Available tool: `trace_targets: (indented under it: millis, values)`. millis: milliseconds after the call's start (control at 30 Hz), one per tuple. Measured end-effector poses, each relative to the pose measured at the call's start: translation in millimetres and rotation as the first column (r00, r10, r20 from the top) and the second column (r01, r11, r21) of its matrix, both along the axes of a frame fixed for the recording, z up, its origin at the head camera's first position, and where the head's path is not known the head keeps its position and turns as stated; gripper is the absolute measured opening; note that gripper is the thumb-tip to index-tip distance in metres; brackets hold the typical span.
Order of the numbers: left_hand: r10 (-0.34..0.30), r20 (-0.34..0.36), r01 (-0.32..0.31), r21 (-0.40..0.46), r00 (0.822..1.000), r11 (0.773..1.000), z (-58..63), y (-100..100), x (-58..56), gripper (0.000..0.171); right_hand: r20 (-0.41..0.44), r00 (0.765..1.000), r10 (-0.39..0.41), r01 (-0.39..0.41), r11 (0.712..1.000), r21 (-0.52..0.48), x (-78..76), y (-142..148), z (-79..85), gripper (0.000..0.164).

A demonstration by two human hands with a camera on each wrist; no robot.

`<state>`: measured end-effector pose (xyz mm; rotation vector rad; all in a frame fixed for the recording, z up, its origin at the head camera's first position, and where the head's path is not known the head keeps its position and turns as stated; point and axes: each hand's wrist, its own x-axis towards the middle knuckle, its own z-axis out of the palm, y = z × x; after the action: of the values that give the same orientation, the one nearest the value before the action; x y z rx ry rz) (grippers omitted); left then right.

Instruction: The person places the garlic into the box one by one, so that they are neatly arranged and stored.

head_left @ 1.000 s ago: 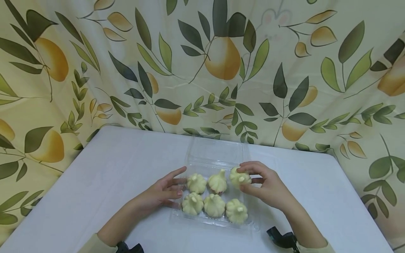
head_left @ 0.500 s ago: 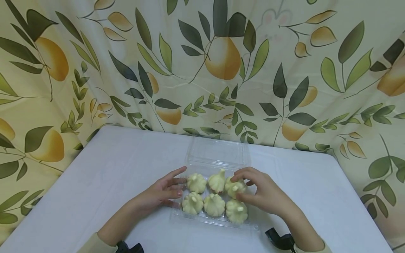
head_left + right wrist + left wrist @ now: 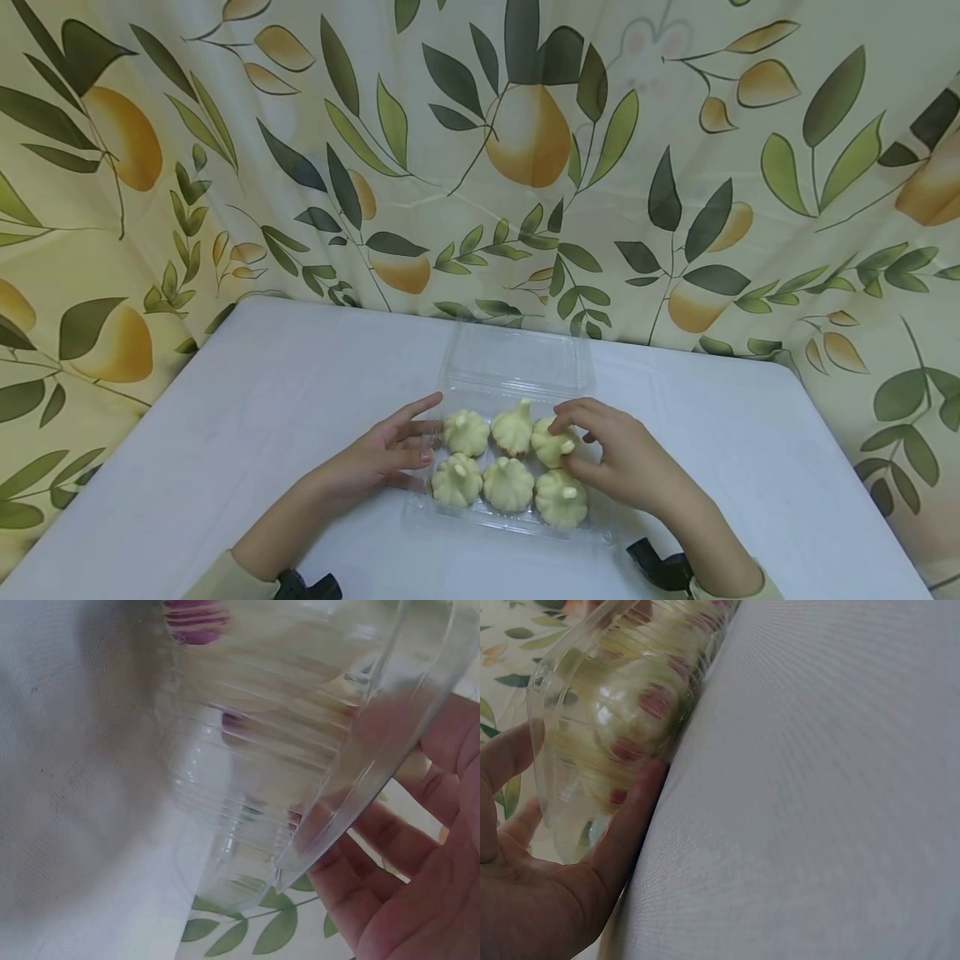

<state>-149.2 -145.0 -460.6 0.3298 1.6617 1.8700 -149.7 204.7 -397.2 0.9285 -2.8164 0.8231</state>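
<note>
A clear plastic clamshell box (image 3: 504, 525) lies on the table and holds several pale garlic bulbs (image 3: 508, 486) in two rows. My right hand (image 3: 622, 458) reaches over its right wall and pinches the garlic bulb (image 3: 550, 442) in the back right corner between thumb and fingers. Through the wall in the right wrist view, purple patches show on the bulbs. My left hand (image 3: 375, 457) rests against the box's left side with fingers spread and fairly straight. The left wrist view shows its thumb (image 3: 634, 817) low along the wall, near the tabletop.
The box's clear lid (image 3: 517, 360) is folded back toward the rear edge of the white-covered table (image 3: 315, 358). Behind it hangs a curtain (image 3: 480, 200) with a fruit and leaf print. Black wrist devices (image 3: 660, 567) sit near both sleeves.
My right hand has moved left and slightly toward me, bringing the pinched garlic bulb into the back right corner of the box. My left hand has stayed in place.
</note>
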Motion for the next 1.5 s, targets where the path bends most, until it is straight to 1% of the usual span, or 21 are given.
trace_targets:
  millis: [167, 267, 367, 467, 567, 800, 867, 967, 1067, 1100, 1200, 1267, 1300, 1367, 1433, 1500]
  values:
    - [-0.005, -0.002, 0.005, 0.000, 1.000, 1.000, 0.0, -0.5, -0.7, 0.074, -0.050, 0.999, -0.019, 0.021, 0.999, 0.026, -1.3, -1.2, 0.3, 0.032]
    - [-0.009, -0.004, 0.009, -0.001, 1.000, 1.000, -0.1, -1.0, -1.3, 0.075, -0.069, 0.998, -0.014, 0.016, 0.999, 0.034, -1.6, -2.0, 0.0, 0.033]
    - [-0.011, -0.004, 0.011, -0.001, 1.000, 1.000, -0.2, -1.1, -1.4, 0.075, -0.100, 0.995, -0.019, 0.022, 0.999, 0.027, -1.9, -1.9, -0.4, 0.035]
    - [-0.011, -0.005, 0.011, -0.003, 1.000, 1.000, -0.6, -1.2, -1.4, 0.075, -0.121, 0.992, -0.041, 0.041, 0.999, -0.003, -2.2, -1.3, -0.1, 0.035]
    - [-0.012, -0.008, 0.012, -0.002, 1.000, 1.000, -0.9, -1.2, -1.2, 0.074, -0.116, 0.992, -0.056, 0.054, 0.998, -0.023, -2.4, -1.6, -0.3, 0.035]
    - [-0.009, -0.005, 0.009, 0.001, 1.000, 1.000, -1.0, -1.4, -1.3, 0.075, -0.087, 0.996, -0.025, 0.022, 0.999, -0.029, -4.3, -4.0, -4.3, 0.032]
    - [-0.008, -0.005, 0.008, 0.003, 1.000, 1.000, -0.4, -1.3, -1.2, 0.075, -0.081, 0.996, -0.030, 0.025, 0.998, -0.059, -5.4, -2.6, -4.8, 0.034]
    - [-0.007, -0.003, 0.007, 0.003, 1.000, 1.000, 0.6, -1.2, -0.9, 0.075, -0.078, 0.994, -0.075, 0.063, 0.987, -0.145, -8.3, 2.4, -5.2, 0.035]
    - [-0.006, -0.002, 0.006, 0.002, 1.000, 1.000, 1.2, -1.0, -1.1, 0.076, -0.054, 0.986, -0.157, 0.139, 0.959, -0.249, -12.7, 9.3, -5.3, 0.033]
    - [-0.006, -0.001, 0.006, 0.002, 1.000, 1.000, 1.1, -1.1, -1.2, 0.076, -0.029, 0.982, -0.189, 0.173, 0.944, -0.279, -14.4, 11.7, -5.5, 0.033]
    - [-0.007, 0.000, 0.007, 0.001, 1.000, 1.000, 0.4, -1.3, -1.6, 0.075, 0.099, 0.959, -0.266, 0.283, 0.898, -0.337, -19.4, 17.5, -7.0, 0.036]
    - [-0.006, 0.002, 0.006, 0.003, 1.000, 1.000, -0.1, -1.2, -1.6, 0.075, 0.205, 0.932, -0.299, 0.355, 0.865, -0.355, -23.2, 21.3, -9.6, 0.044]
    - [-0.006, 0.005, 0.006, 0.004, 1.000, 1.000, -0.3, -1.2, -1.5, 0.075, 0.267, 0.915, -0.304, 0.387, 0.847, -0.363, -24.8, 23.1, -11.0, 0.050]
    - [-0.003, 0.005, 0.003, 0.006, 1.000, 1.000, -0.5, -0.9, -1.4, 0.075, 0.389, 0.877, -0.284, 0.435, 0.813, -0.386, -28.2, 26.6, -14.0, 0.061]
    - [-0.002, 0.007, 0.002, 0.009, 1.000, 1.000, -0.5, -0.7, -1.2, 0.075, 0.497, 0.835, -0.235, 0.467, 0.781, -0.415, -30.9, 29.2, -16.9, 0.071]
    - [0.000, 0.008, 0.000, 0.008, 1.000, 1.000, -0.6, -0.6, -1.2, 0.076, 0.591, 0.788, -0.173, 0.495, 0.748, -0.441, -32.7, 30.9, -19.2, 0.075]
